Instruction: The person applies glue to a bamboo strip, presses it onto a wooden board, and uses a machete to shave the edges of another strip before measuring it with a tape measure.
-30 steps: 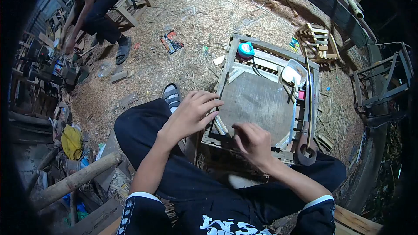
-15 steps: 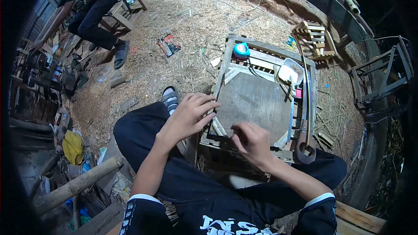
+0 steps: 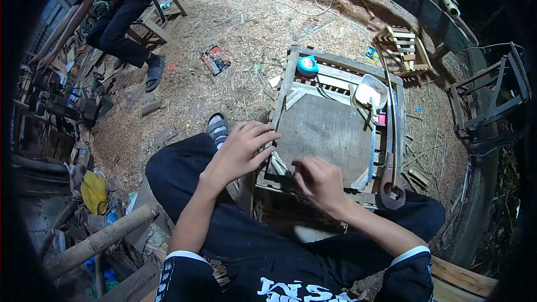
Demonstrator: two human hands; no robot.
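one flat grey board (image 3: 321, 128), made of wood with worn, scratchy marks, lies just right of the middle of the frame, on a low table (image 3: 347, 65) with wood slats. a round blue tape measure (image 3: 307, 66) and a white tub (image 3: 366, 93) sit beyond the board. a saw (image 3: 386, 180) with a curvy wood handle lies along the right side. curly wood bits cover the ground (image 3: 251, 39). another person (image 3: 120, 31) bends over in the upper left. the right hand (image 3: 320, 178) hides part of the board's near edge; its fingers curl toward the thumb, and i cannot tell if they pinch anything. the left hand (image 3: 244, 146) has loosely spread fingers by the table's left edge; i cannot tell if they touch it.
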